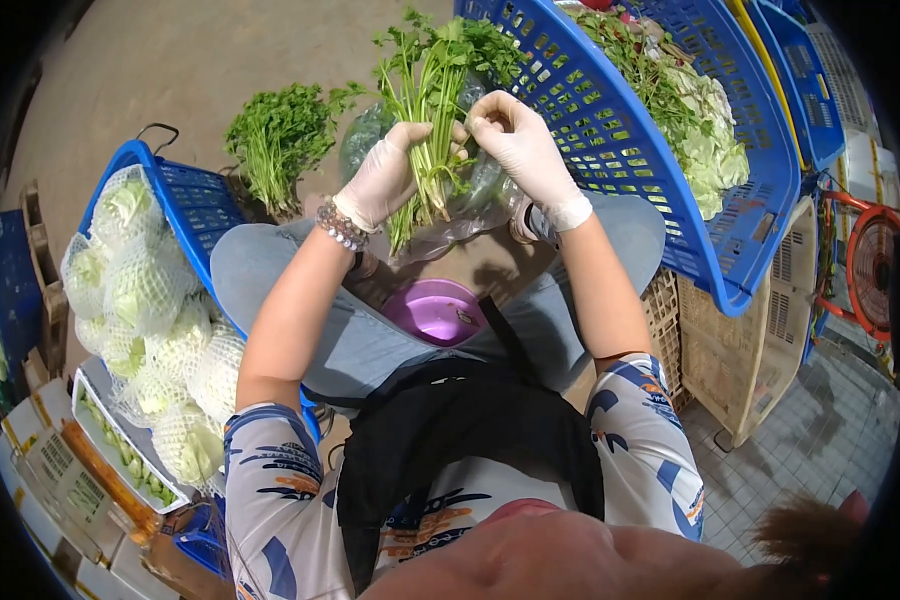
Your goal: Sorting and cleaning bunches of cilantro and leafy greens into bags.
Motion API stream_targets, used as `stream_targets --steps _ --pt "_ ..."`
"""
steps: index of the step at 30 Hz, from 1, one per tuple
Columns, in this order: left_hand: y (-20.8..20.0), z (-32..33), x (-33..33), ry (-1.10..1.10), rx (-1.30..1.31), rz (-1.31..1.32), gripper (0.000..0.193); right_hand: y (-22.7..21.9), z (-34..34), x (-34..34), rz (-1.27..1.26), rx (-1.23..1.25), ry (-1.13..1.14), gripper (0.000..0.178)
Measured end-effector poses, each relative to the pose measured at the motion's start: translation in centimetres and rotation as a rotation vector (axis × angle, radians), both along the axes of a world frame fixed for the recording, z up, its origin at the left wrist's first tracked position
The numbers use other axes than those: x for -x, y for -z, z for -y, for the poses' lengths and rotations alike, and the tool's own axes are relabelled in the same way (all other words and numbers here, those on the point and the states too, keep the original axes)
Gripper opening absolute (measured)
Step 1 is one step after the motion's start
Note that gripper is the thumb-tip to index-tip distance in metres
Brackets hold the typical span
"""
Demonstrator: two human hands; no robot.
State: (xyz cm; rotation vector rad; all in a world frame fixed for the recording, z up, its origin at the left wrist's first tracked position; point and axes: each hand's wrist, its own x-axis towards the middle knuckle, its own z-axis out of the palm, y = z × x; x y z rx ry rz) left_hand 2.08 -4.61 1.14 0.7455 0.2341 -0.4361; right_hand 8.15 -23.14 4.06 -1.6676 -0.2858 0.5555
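Observation:
My gloved left hand (378, 182) is closed around the stems of a bunch of leafy celery (435, 155), held upright over my lap with its leaves pointing away from me. To the right of the stems, my gloved right hand (526, 150) has thumb and forefinger pinched together. Whatever lies in that pinch is too small to make out. A second leafy green bunch (280, 145) is on the ground beyond my left knee. Clear plastic (465, 222) lies under and behind the held bunch. Between my legs sits a purple basin (435, 308).
At the left, a blue crate (205, 190) holds cabbages (135, 280) in white foam nets. A large blue basket (610, 110) with loose greens and leaves (705, 130) stands close on my right. Farther right are a beige crate (745, 350) and a red fan (865, 270).

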Motion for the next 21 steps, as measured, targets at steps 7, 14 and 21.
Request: stream_targets --steps 7,14,21 --pt "0.7 -1.1 -0.4 -0.027 0.047 0.056 0.037 -2.3 0.6 -0.4 -0.138 -0.058 -0.038 0.013" --pt "0.9 -1.1 -0.2 0.007 0.01 0.1 0.035 -4.2 6.9 -5.3 -0.266 -1.504 0.181 0.03" --pt "0.1 0.0 0.3 0.039 -0.115 0.021 0.028 -3.4 1.3 -1.6 0.233 -0.052 0.29 0.02"
